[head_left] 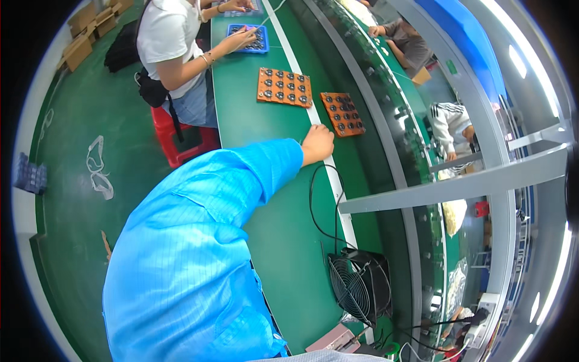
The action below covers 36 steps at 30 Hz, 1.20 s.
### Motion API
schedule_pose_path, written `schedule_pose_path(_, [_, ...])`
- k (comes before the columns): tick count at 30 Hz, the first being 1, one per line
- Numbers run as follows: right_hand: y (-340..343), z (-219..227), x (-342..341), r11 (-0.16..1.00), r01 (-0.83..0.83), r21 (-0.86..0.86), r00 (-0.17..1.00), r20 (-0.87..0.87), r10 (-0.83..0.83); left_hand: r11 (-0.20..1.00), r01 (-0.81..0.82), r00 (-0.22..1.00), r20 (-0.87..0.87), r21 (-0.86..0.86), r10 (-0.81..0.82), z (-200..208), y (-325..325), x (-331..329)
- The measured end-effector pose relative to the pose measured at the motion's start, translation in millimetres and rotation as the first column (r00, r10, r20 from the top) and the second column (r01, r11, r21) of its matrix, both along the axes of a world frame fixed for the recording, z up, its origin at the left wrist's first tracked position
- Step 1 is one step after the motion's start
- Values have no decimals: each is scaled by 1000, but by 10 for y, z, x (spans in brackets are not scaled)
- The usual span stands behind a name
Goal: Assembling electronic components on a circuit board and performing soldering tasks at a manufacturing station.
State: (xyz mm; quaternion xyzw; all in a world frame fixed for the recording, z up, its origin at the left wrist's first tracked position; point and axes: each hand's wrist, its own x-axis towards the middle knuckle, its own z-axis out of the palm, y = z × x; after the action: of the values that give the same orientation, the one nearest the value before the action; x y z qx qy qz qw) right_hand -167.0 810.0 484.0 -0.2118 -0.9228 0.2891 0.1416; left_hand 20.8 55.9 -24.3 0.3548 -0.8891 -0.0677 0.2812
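One green desk is carrying two orange trays; blue-sleeved left hand is resting fisted, fingers curled closed on nothing visible, just beside nearer orange tray, farther orange tray lying beyond; right hand isn't showing

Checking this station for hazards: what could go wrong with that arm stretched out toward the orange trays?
1. The hand is a closed fist at the bench's white edge strip, just short of the nearer orange tray; a careless push might slide the tray and shake its small dark parts.
2. A loose black cable loops just behind the blue sleeve; pulling the arm back could snag it.
3. That cable runs toward the fan, so a snag might tug the fan.
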Motion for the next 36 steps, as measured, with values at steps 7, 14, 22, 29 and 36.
schedule_pose_path(7, [-174, -115, 901, 973, -214, 89, 936, -268, 230, 993, 73, 997, -21, 97, -71, 162, 44, -123])
schedule_pose_path(14, [-313, -147, 1033, 882, -412, 229, 760, -448, 471, 991, 81, 997, -2, 104, -82, 160, 59, -122])
schedule_pose_path(22, [327, 132, 275, 912, -410, 21, 892, -201, 405, 995, 55, 998, -15, 85, -54, 113, 16, -45])
schedule_pose_path(29, [1326, 116, -573, 789, -614, -30, 728, -407, 551, 999, 41, 999, -27, 7, -41, 66, 17, -91])
schedule_pose_path(36, [1960, 408, -1088, 670, -261, -695, 930, 4, 367, 997, 79, 992, -97, 14, -77, 84, 22, -106])
